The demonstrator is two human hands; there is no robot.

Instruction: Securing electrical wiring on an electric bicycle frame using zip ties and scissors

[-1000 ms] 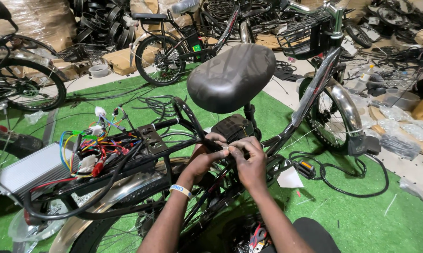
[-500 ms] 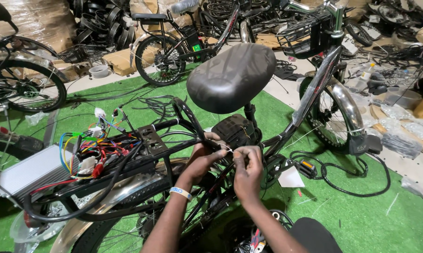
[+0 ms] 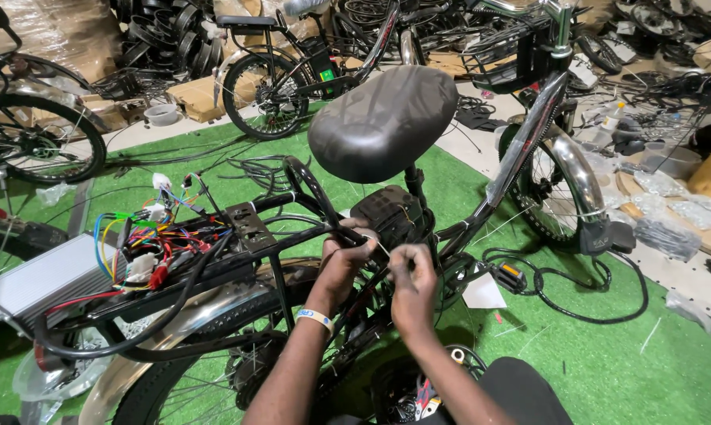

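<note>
Bicycle workshop: half-built bikes (image 3: 308, 75), heaped tyres (image 3: 162, 39) (loose cables (image 3: 576, 291) everywhere)

Thin white cable tie (image 3: 380, 249): pulled taut between both hands, running slantwise just below the seat post. It loops around the black frame tube (image 3: 324, 236) and the black cables bundled there, beside the black box (image 3: 392, 214) under the saddle.

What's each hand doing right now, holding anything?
Left hand: closed around the black frame tube under the seat.
Right hand: fingers pinched on a thin white tie.
</note>
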